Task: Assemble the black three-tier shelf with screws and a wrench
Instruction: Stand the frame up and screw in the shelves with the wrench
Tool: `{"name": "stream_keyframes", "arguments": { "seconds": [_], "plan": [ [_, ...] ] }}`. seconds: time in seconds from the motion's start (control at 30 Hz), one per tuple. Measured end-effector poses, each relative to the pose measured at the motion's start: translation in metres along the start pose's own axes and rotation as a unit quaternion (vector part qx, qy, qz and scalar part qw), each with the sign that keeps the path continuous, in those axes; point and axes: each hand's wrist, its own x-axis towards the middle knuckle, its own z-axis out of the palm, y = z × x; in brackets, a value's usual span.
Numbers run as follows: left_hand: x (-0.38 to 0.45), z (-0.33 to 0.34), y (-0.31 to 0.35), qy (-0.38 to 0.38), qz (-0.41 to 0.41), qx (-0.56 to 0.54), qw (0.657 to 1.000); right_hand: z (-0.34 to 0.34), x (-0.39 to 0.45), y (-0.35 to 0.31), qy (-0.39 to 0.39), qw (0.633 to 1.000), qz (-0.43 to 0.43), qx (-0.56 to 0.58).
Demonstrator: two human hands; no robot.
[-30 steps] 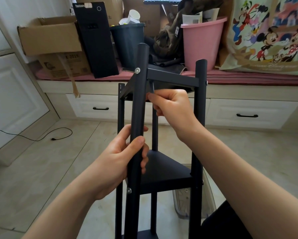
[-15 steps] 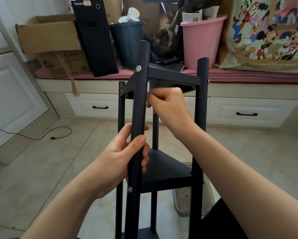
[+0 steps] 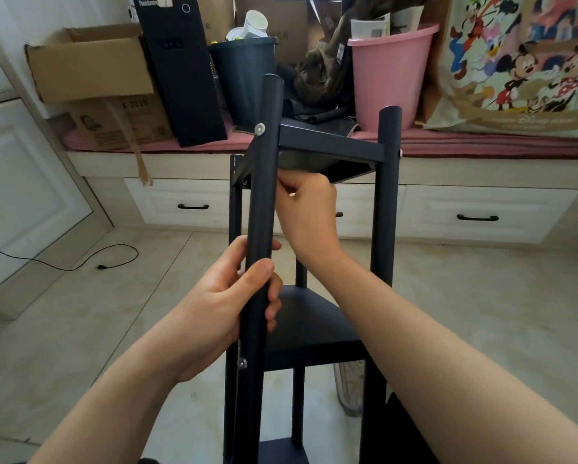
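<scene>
Black ThinkCentre box (image 3: 180,68), left hand (image 3: 220,313) gripping shelf post (image 3: 264,202)

Both hands were bare, and nothing was worn on any finger that showed. The left hand (image 3: 220,303) had a broad thumb (image 3: 259,279) ending in a short, rounded nail (image 3: 264,266), with faint creases across the knuckle behind it. The right hand (image 3: 309,209) showed mostly its smooth back; its fingertips were hidden. Back from the fingers, each wrist ran bare into a forearm: the left forearm (image 3: 113,396) and the right forearm (image 3: 448,356) were both uncovered all the way to the picture's edge. Under the right forearm, far back from the fingers, lay a patch of black cloth (image 3: 401,433); whether it was trousers could not be told
</scene>
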Motion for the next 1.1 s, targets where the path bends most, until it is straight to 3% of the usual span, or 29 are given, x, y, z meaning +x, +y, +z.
{"name": "stream_keyframes", "arguments": {
  "seconds": [0.33,0.8,0.97,1.1],
  "plan": [
    [0.001,-0.003,0.000,-0.005,-0.001,-0.006,1.000,0.012,0.004,0.004,0.031,0.999,-0.002,-0.010],
    [0.002,-0.002,0.000,-0.012,-0.003,-0.005,1.000,-0.038,-0.015,-0.001,-0.084,0.995,0.043,-0.038],
    [0.003,-0.004,-0.004,-0.003,0.005,0.000,1.000,-0.065,-0.028,-0.006,-0.087,0.994,0.011,-0.065],
    [0.004,-0.007,-0.007,0.014,0.015,0.033,0.999,-0.079,-0.035,-0.006,-0.078,0.983,-0.065,-0.153]
  ]
}}
